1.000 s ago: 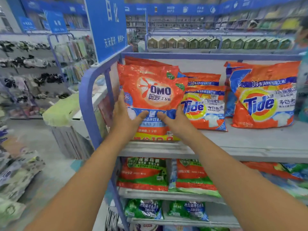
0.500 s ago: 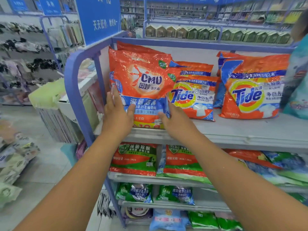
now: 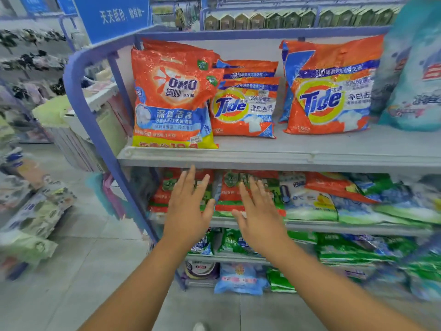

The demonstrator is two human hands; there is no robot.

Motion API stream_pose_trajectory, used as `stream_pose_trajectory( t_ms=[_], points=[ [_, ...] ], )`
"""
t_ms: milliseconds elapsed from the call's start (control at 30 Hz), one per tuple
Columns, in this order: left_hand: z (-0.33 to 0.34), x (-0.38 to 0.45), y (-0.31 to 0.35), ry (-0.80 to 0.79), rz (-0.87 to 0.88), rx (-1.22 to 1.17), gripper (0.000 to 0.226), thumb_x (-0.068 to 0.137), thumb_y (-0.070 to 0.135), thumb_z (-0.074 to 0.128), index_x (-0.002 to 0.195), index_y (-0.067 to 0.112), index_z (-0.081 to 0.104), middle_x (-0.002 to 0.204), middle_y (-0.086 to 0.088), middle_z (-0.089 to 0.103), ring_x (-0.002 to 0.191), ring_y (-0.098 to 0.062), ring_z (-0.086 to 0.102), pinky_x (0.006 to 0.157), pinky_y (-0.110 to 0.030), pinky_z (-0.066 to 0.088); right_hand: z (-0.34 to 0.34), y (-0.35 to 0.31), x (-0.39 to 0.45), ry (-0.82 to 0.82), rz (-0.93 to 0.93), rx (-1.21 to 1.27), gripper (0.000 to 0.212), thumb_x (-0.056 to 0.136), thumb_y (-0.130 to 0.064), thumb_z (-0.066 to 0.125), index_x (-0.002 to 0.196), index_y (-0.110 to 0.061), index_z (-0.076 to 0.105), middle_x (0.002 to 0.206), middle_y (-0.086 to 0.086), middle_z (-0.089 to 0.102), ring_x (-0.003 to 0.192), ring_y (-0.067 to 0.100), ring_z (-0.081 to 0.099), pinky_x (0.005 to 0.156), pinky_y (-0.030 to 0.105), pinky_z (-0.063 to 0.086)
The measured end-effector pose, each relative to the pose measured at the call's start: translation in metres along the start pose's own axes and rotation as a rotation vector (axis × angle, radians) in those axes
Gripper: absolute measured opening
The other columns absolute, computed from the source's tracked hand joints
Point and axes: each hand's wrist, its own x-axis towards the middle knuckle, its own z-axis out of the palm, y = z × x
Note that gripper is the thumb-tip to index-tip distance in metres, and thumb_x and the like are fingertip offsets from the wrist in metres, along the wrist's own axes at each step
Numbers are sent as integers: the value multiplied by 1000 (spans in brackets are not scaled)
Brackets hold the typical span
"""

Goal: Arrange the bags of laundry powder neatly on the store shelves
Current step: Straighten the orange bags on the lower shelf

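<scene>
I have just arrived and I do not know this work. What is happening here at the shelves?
A person is tidying bags of laundry powder on a store shelf rack. The OMO bag stands upright at the left end of the top shelf, beside the Tide bags. Both hands are open and hold nothing: the left hand and right hand reach toward the bags one shelf lower.

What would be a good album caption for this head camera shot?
Both hands, left and right, open before the second shelf; OMO bag stands above.
</scene>
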Motion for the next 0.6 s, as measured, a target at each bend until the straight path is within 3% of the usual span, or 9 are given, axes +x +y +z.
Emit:
stream_pose_trajectory(
  t_ms=[133,300,367,500,600],
  points=[
    [22,-4,8,-154,-65,-41,66,100,48,51,159,31,25,171,-1,1,157,-26,1,126,-46,15,17,27,2,-149,147,8,74,105,-56,24,161,-24,-10,167,5,-22,155,26,-19,126,43,-5],
    [56,18,-2,-324,-166,-59,71,100,57,46,161,33,17,171,-4,7,157,-27,5,127,-45,14,34,49,21,-209,274,31,75,104,-56,26,161,-21,-10,169,9,-15,156,27,-13,128,44,2],
    [70,30,-6,-406,-233,-102,71,99,56,48,160,30,22,169,-8,15,155,-30,11,125,-47,21,41,56,28,-239,341,48,75,104,-56,26,161,-22,-8,169,9,-12,156,27,-10,128,44,4],
    [97,44,-7,-561,-439,-356,74,95,58,55,157,27,30,158,-9,40,141,-30,43,114,-44,41,54,71,48,-325,554,206,77,102,-60,28,161,-24,-6,169,4,-12,156,26,-8,127,45,7],
    [113,51,-6,-607,-555,-403,76,94,56,59,157,23,32,155,-7,45,136,-29,51,110,-41,44,64,86,66,-273,713,328,81,101,-58,39,162,-16,4,169,13,6,156,32,9,126,46,18]
  ],
)
